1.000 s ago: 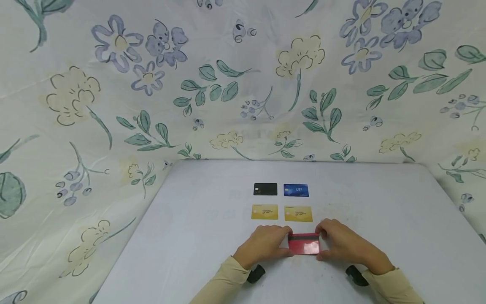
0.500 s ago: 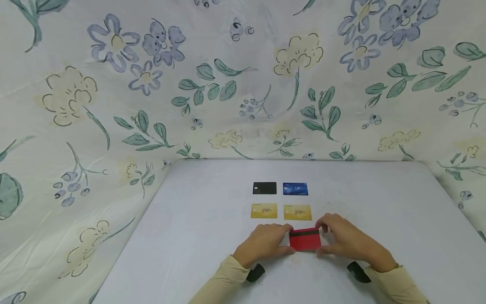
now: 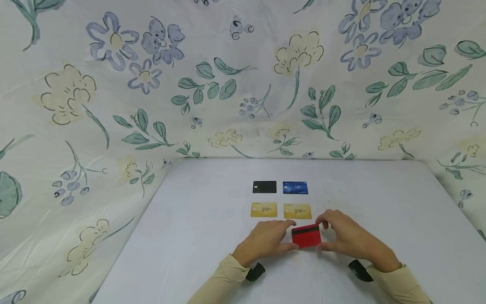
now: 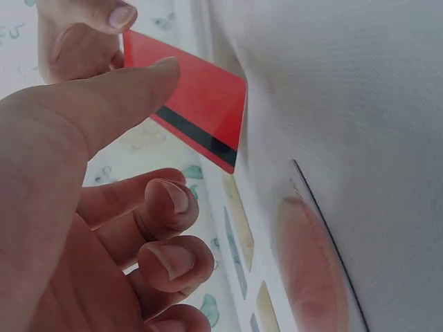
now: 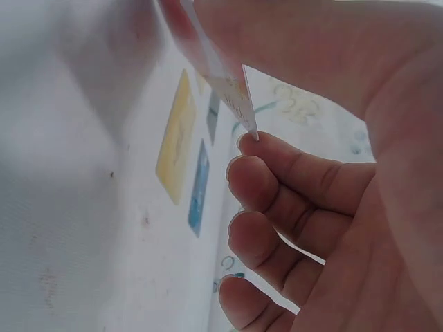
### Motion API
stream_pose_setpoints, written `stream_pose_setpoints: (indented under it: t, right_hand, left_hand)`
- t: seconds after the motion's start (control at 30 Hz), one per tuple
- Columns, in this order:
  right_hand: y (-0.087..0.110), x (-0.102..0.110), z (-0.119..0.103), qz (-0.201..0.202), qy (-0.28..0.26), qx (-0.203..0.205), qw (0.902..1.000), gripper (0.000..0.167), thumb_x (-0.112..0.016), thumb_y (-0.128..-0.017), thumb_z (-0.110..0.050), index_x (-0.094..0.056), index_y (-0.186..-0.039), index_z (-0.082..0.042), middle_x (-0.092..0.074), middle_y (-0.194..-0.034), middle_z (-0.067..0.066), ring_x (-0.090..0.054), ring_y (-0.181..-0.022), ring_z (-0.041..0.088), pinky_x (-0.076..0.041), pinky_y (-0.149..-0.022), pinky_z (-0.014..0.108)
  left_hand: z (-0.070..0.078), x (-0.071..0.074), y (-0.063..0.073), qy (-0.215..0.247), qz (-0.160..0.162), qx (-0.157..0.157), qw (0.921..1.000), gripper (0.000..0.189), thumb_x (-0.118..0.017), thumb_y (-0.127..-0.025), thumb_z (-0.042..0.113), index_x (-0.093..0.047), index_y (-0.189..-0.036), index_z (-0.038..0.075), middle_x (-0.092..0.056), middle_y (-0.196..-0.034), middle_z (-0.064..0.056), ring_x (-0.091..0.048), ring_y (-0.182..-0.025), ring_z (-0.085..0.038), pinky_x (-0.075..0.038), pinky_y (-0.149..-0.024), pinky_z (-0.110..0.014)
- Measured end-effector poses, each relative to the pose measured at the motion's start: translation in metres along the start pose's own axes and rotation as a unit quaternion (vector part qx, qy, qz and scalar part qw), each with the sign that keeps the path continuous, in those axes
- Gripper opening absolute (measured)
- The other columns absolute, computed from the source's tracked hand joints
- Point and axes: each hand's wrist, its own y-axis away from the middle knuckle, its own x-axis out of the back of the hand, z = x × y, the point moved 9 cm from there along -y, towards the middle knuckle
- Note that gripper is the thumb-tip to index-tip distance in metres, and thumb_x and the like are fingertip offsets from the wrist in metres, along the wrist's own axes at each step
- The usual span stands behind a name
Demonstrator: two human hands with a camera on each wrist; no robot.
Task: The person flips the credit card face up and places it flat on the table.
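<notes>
A red card (image 3: 306,236) with a black magnetic stripe stands tilted, stripe edge up, between the two hands. The right hand (image 3: 351,236) pinches its right end between thumb and index finger; in the right wrist view the card (image 5: 235,97) shows nearly edge-on against the index fingertip. The left hand (image 3: 263,240) is at the card's left end. Its thumb (image 4: 138,90) overlaps the card in the left wrist view, and whether it touches cannot be told. The left index finger is off the card's upper corner, and the other left fingers curl loosely, holding nothing.
Beyond the hands, two yellow cards (image 3: 264,210) lie side by side on the white table (image 3: 197,236). Behind them lie a black card (image 3: 264,187) and a blue VIP card (image 3: 295,188). A flower-patterned cloth (image 3: 258,84) hangs behind the table.
The red card has moved slightly up and right in the head view, and its right side has tilted higher. The left index finger has come off its corner; the right hand keeps its pinch.
</notes>
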Motion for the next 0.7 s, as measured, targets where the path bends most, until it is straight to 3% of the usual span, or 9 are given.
stream_pose_setpoints:
  t: [0.7]
  right_hand:
    - [0.006,0.014,-0.016,0.035,0.021,0.039,0.9984,0.058,-0.092,-0.075,-0.039,-0.065,-0.121,-0.018,-0.058,-0.096,-0.006,-0.052,-0.093,0.014,-0.046,-0.072,0.023]
  left_hand:
    - [0.013,0.011,0.004,-0.004,0.048,-0.041,0.998,0.061,-0.072,-0.092,0.055,-0.06,-0.141,0.02,-0.059,-0.077,0.009,-0.046,-0.063,-0.001,-0.036,-0.054,-0.016]
